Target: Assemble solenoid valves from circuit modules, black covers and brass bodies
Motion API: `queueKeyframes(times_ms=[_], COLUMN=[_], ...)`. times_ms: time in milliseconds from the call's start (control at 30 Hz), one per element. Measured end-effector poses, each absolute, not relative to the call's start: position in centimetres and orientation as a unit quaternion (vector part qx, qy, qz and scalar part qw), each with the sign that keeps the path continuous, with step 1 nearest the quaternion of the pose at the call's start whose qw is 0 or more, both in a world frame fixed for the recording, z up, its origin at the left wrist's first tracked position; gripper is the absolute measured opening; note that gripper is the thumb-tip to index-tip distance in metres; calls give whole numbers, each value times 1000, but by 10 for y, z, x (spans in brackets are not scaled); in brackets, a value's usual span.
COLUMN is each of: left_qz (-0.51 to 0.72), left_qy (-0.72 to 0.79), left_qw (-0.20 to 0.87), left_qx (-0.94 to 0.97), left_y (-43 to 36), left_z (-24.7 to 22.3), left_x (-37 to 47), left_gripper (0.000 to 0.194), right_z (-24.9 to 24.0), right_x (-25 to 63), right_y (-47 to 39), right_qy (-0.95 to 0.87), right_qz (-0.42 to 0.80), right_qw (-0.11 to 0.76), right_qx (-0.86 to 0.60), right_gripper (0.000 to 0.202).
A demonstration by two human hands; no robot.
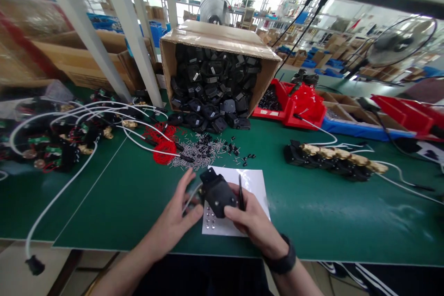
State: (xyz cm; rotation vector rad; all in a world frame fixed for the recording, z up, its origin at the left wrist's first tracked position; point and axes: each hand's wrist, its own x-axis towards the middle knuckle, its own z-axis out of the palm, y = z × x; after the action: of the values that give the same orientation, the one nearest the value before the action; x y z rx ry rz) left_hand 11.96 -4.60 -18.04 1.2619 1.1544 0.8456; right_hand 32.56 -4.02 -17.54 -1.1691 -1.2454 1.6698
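Observation:
My right hand (251, 217) grips a black plastic housing (218, 194) by its lower right side, above a white sheet (256, 185). A thin dark tool (240, 192) stands up between the fingers of that same hand. At the housing's left side is my left hand (182, 208), its thumb and fingers spread around a pale cable (190, 200); whether it touches the cable is blurred. Small shiny round parts (210, 218) lie in rows on the sheet, just below the housing.
Behind are loose metal pins (197, 152), red wires (164, 150) and a carton (222, 37) of black housings. Assembled units with brass fittings (333, 157) lie right; red bins (305, 106) stand behind them. Cabled units (52, 148) crowd the left.

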Motion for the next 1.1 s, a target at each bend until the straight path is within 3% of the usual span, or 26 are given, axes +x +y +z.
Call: queueKeyframes(times_ms=[67, 133, 233, 333, 400, 467, 533, 567, 667, 767, 867, 933, 1000, 1100], left_qz=[276, 219, 202, 232, 305, 385, 458, 497, 566, 471, 327, 256, 200, 159], left_qy=[514, 554, 621, 612, 625, 653, 689, 704, 715, 699, 676, 660, 641, 619], left_qw=[628, 582, 285, 9, -111, -184, -164, -108, 135, 281, 264, 209, 174, 164], left_qx=[515, 554, 701, 756, 710, 625, 538, 495, 387, 459, 606, 675, 721, 752], left_y=[-52, -47, -22, 3, 13, 20, 23, 24, 22, 13, 8, 12, 20, 35], left_z=[-168, -156, -147, -154, -161, -167, -172, -175, -188, -201, -207, -206, -204, -201], left_x=[96, 69, 37, 31, 41, 53, 63, 67, 71, 78, 89, 96, 101, 105], left_gripper=[67, 55, 35, 23, 30, 65, 95, 98, 60, 32, 16, 18, 20, 8], right_z=[-178, -188, -207, -216, -215, -212, -210, -211, -210, -202, -191, -188, -191, -198], right_x=[350, 366, 372, 367, 366, 370, 378, 383, 398, 402, 386, 368, 351, 338], right_y=[-38, -33, -25, -23, -26, -33, -41, -45, -47, -24, 22, 53, 76, 90], right_qy=[-649, -776, -876, -904, -910, -916, -922, -925, -916, -824, -794, -816, -828, -829], right_qz=[482, 255, -23, -147, -165, -156, -127, -105, -17, 77, 171, 200, 214, 230], right_qw=[345, 315, 229, 166, 139, 115, 102, 104, 177, 289, 215, 169, 143, 119], right_qx=[-476, -483, -424, -366, -355, -352, -351, -350, -359, -480, -543, -515, -498, -496], right_gripper=[45, 41, 42, 40, 41, 42, 43, 43, 40, 24, 14, 14, 9, 9])
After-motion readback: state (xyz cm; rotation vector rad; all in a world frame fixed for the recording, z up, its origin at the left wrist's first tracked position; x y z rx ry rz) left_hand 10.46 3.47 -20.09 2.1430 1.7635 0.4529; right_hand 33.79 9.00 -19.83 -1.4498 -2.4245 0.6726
